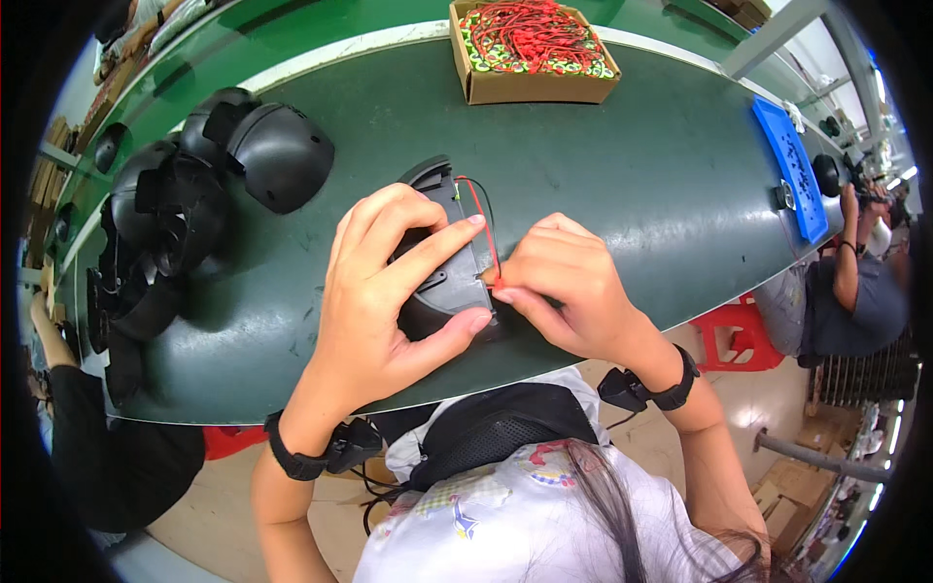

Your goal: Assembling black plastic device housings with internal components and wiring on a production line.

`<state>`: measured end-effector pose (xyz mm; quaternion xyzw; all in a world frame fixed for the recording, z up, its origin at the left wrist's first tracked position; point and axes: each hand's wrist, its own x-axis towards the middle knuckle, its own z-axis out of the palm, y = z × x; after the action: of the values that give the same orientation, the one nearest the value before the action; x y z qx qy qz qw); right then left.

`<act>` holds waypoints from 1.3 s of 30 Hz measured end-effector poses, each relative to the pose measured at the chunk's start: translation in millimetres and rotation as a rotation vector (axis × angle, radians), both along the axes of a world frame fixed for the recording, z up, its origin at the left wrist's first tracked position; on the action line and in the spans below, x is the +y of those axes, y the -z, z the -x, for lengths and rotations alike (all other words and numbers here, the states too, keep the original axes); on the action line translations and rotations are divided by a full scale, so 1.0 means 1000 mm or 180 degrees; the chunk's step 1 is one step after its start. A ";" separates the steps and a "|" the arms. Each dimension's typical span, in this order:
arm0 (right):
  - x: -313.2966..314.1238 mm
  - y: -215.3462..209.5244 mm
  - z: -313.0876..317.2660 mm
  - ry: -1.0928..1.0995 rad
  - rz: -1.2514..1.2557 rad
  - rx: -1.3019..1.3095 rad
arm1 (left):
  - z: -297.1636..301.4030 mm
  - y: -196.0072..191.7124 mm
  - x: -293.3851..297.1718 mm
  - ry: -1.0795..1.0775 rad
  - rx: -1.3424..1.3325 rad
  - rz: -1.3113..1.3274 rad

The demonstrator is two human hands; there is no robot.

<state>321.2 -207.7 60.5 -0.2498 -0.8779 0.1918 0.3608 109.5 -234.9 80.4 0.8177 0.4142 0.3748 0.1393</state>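
Black plastic makes up the part (449,255) that both hands work on, a long housing lying on the dark green worktop (622,185) just in front of the person, near the worktop's near edge. Its long axis runs from the near edge away toward the far side, tilted slightly to the left, with its rounded far end pointing up toward the cardboard box (530,53) at the back. The left hand (384,291) wraps the part from the left: the forefinger lies across its top and the thumb presses its near end, so the grip is closed around the housing. The right hand (569,287) comes in from the right with thumb and forefinger pressed together, pinching the lower end of a thin red wire (483,225) right at the part's right edge. The red wire runs along that edge roughly parallel to the long axis, and a thin black wire loops just beside it. The box holds a tangle of red wires over green and white round pieces. To the left, well apart from the hands, sits a cluster of black helmet-like shells (194,185). A blue tray (789,165) lies far off at the right end of the worktop.
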 end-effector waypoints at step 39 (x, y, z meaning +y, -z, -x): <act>0.028 -0.029 -0.001 0.1244 0.1179 -0.0758 | -0.023 0.008 0.000 -0.0328 -0.0290 -0.0294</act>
<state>322.0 -179.9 89.8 -0.4964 -0.7994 0.2450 0.2335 133.0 -234.7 72.6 0.7830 0.4311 0.4370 0.1006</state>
